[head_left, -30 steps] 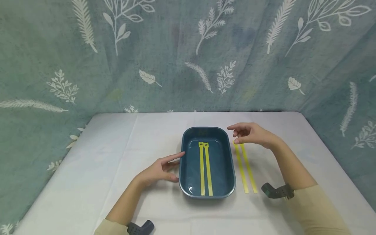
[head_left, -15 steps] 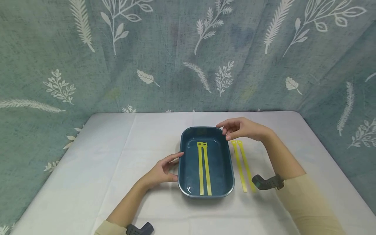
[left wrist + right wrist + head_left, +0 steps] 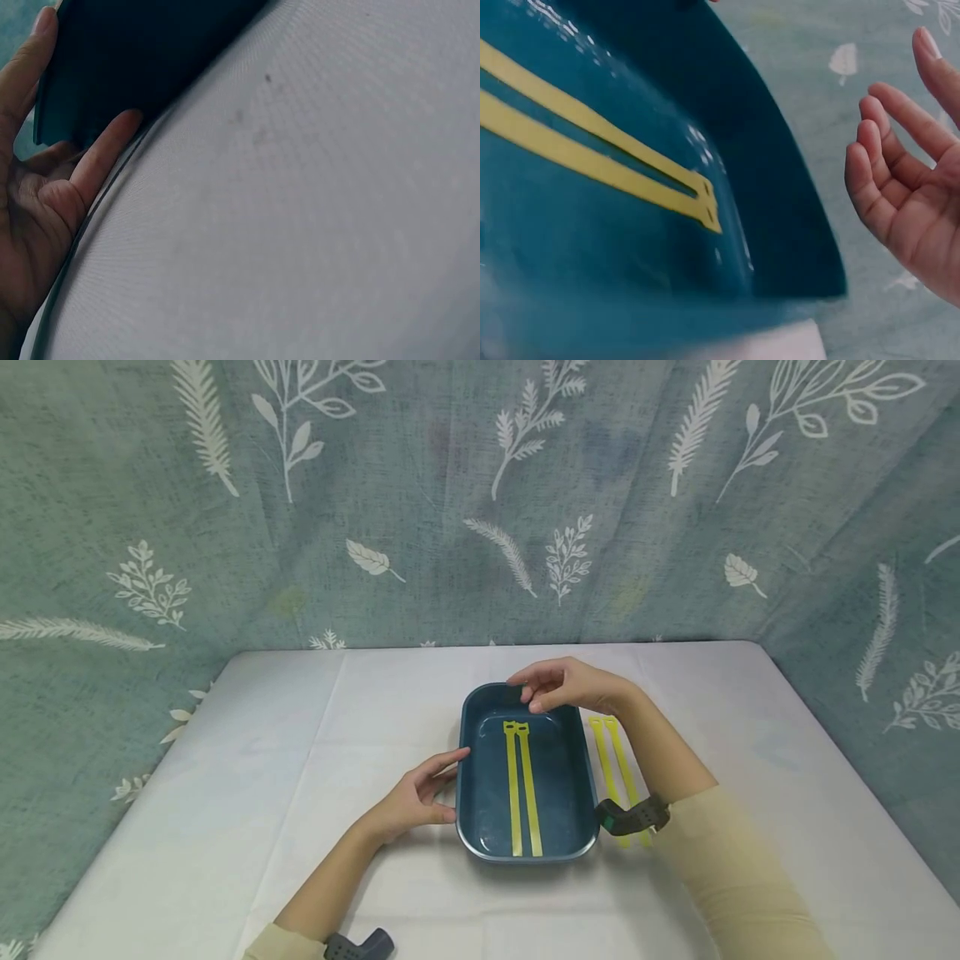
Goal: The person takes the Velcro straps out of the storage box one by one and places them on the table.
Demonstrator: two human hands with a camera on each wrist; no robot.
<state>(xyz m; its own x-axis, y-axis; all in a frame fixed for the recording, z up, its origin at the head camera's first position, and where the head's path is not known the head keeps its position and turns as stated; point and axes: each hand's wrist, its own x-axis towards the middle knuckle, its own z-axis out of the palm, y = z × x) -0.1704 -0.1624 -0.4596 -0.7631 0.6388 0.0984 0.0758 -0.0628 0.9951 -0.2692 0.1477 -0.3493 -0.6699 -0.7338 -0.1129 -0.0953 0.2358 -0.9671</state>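
A blue-green rectangular dish (image 3: 564, 777) stands on the white-covered table. Two yellow cable straps with slotted heads lie side by side in it, a left strap (image 3: 514, 793) and a right strap (image 3: 530, 793). My left hand (image 3: 408, 802) rests its extended fingers and thumb against the dish's left side; the left wrist view shows these fingertips (image 3: 129, 120) on the outer wall. Over the dish's far end hovers my right hand (image 3: 573, 687), fingers loosely bent and holding nothing. In the right wrist view that hand (image 3: 915, 172) appears apart from the dish wall.
Right of the dish, two more yellow straps (image 3: 602, 752) lie on the table (image 3: 360, 710), partly covered by my right forearm and its wrist device (image 3: 633, 816). A patterned green-blue cloth (image 3: 420, 485) hangs behind the table's far edge.
My right hand has moved left, from above the straps on the table to over the far end of the dish. The left hand and the dish have stayed in place.
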